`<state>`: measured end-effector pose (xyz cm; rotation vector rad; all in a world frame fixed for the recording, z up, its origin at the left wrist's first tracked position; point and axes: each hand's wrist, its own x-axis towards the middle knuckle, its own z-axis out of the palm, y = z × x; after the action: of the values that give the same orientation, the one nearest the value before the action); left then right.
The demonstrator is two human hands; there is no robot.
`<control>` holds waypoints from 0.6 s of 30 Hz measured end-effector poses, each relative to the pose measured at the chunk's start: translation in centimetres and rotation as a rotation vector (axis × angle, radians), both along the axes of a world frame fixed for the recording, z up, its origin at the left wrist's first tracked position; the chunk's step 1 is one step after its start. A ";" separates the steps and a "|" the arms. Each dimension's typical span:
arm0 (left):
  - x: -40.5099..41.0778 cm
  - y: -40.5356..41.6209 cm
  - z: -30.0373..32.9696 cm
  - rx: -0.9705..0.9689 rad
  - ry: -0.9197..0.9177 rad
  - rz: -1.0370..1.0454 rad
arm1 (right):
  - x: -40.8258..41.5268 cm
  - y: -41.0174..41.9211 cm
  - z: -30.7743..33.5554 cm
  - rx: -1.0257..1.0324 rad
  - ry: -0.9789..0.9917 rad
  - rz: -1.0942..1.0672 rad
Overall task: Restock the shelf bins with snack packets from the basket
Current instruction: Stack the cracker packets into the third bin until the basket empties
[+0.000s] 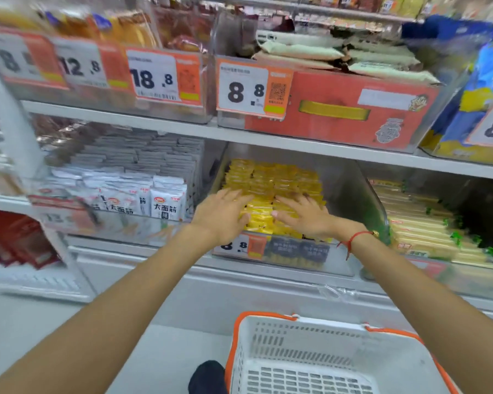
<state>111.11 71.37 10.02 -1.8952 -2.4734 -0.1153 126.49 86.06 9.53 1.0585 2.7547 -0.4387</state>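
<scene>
Both the left hand (221, 216) and right hand (305, 213) press flat, fingers straight and spread, on yellow snack packets (271, 180) in the clear shelf bin (350, 194)

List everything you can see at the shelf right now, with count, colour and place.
yellow snack packets: many, yellow, middle clear bin, lower shelf
white packets: many, white, bin to the left
pale yellow packets: many, bin to the right
orange carton: one, upper shelf, pale packets on top
price tags: several, white and orange, bin fronts
basket: one, white with orange handles, on the floor below; the visible part holds nothing
left hand: flat on the yellow packets
right hand: flat on the yellow packets, red string at the wrist
</scene>
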 end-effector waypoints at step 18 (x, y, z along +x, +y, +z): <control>-15.9 -12.6 -1.3 -0.083 0.087 0.453 | -20.4 -14.2 -0.9 -0.019 0.186 0.233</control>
<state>95.19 58.80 8.67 -1.2815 -2.8045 0.0787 106.06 71.86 8.68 0.7120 2.9819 -0.5523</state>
